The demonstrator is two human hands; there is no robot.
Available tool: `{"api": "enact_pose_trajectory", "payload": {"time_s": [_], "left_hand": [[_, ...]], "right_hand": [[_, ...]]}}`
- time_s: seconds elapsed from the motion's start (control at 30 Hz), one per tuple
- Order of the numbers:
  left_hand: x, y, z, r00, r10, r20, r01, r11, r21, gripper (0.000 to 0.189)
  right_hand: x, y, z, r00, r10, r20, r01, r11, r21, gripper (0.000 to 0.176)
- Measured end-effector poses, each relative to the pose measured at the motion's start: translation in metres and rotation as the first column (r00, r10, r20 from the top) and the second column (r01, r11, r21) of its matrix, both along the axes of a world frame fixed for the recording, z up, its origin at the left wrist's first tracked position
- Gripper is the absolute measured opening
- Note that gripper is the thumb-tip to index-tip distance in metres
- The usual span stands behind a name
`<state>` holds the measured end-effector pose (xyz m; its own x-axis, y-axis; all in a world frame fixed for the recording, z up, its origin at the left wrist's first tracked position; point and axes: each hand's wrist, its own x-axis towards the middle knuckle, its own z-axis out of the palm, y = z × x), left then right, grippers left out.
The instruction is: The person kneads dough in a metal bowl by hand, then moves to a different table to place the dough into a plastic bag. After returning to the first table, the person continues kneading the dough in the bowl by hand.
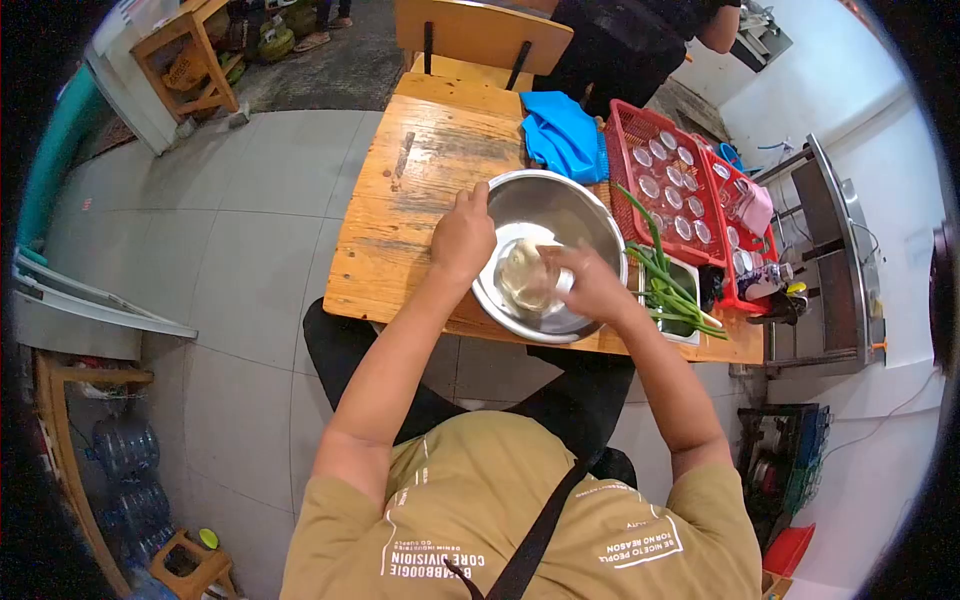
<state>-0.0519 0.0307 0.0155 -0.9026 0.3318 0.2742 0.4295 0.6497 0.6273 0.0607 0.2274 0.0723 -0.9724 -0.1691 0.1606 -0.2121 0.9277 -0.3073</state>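
Observation:
A large stainless steel mixing bowl [545, 205] stands at the near edge of the wooden table. My left hand [466, 235] is closed on its left rim, fingers curled over the edge. Inside the bowl lies a pale, whitish mass [525, 275], whose kind I cannot make out. Over the right side of that mass is my right hand [590, 282], its fingers smeared by motion, so their grip cannot be read. Just right of the bowl, green onions [662, 275] lie across a small metal tray [683, 334].
A red crate [622, 125] of clear-lidded cups and a second red basket [740, 302] with bottles stand at the right. Blue cloth or plastic [562, 130] lies behind the bowl. Beyond the table are a chair [480, 45] and another person [625, 45]. A metal rack [835, 200] stands along the wall.

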Motion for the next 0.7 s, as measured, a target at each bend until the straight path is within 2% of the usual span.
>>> {"api": "enact_pose_trajectory", "payload": {"time_s": [0.03,0.07,0.1,0.17,0.2,0.23,0.3,0.33,0.37,0.4,0.43,0.5,0.57,0.7], "left_hand": [[-0.002,0.001,-0.001,1.0,-0.003,-0.002,0.003,1.0,0.003,0.04],[-0.002,0.001,-0.003,1.0,-0.019,-0.012,0.019,1.0,0.008,0.041],[-0.002,0.0,-0.004,0.999,-0.035,-0.024,0.035,0.999,0.01,0.042],[-0.001,0.0,-0.006,0.999,-0.035,-0.022,0.035,0.999,0.003,0.043],[-0.002,0.001,-0.005,0.999,-0.031,-0.024,0.031,1.0,0.0,0.044],[-0.002,0.001,-0.005,0.999,-0.033,-0.029,0.033,0.999,-0.002,0.044],[-0.003,0.001,-0.007,0.999,-0.028,-0.014,0.029,0.999,0.026,0.045],[-0.004,0.0,-0.008,0.999,-0.033,-0.018,0.034,0.999,0.031,0.048],[-0.004,-0.001,-0.01,0.999,-0.03,-0.032,0.031,0.999,0.029,0.048],[-0.001,-0.001,-0.007,1.0,-0.022,-0.018,0.023,0.999,0.028,0.05],[0.002,-0.001,-0.002,1.0,-0.014,-0.002,0.014,1.0,0.026,0.052],[0.004,-0.001,0.004,0.999,-0.008,0.039,0.006,0.999,0.052,0.046],[0.002,-0.001,0.002,0.998,-0.013,0.068,0.013,1.0,0.006,0.051],[0.003,-0.001,-0.002,0.998,-0.024,0.059,0.023,0.999,0.027,0.051]], "right_hand": [[-0.006,0.001,0.006,0.971,-0.08,0.227,0.135,0.962,-0.237,0.043],[-0.01,-0.004,0.009,0.948,-0.233,0.218,0.31,0.835,-0.454,0.037],[-0.016,-0.007,0.008,0.947,-0.234,0.218,0.311,0.834,-0.455,0.037],[-0.025,-0.011,0.002,0.952,-0.297,-0.071,0.27,0.926,-0.263,0.039],[-0.03,-0.009,-0.017,0.96,-0.192,-0.204,0.169,0.978,-0.125,0.038],[-0.032,-0.012,-0.026,0.99,-0.118,-0.073,0.109,0.986,-0.126,0.047],[-0.036,-0.019,-0.057,0.995,0.083,-0.046,-0.081,0.995,0.05,0.059],[-0.034,-0.024,-0.057,0.991,0.125,0.042,-0.126,0.991,0.037,0.06],[-0.033,-0.029,-0.056,0.977,0.169,0.129,-0.173,0.985,0.021,0.061],[-0.035,-0.03,-0.052,0.931,0.281,0.233,-0.319,0.936,0.146,0.065],[-0.027,-0.032,-0.052,0.909,0.327,0.257,-0.374,0.913,0.16,0.07],[-0.018,-0.032,-0.049,0.872,0.348,0.344,-0.42,0.893,0.161,0.074],[-0.015,-0.033,-0.05,0.906,0.302,0.298,-0.374,0.9,0.226,0.076],[-0.025,-0.038,-0.059,0.934,0.253,0.253,-0.324,0.898,0.299,0.081]]}}
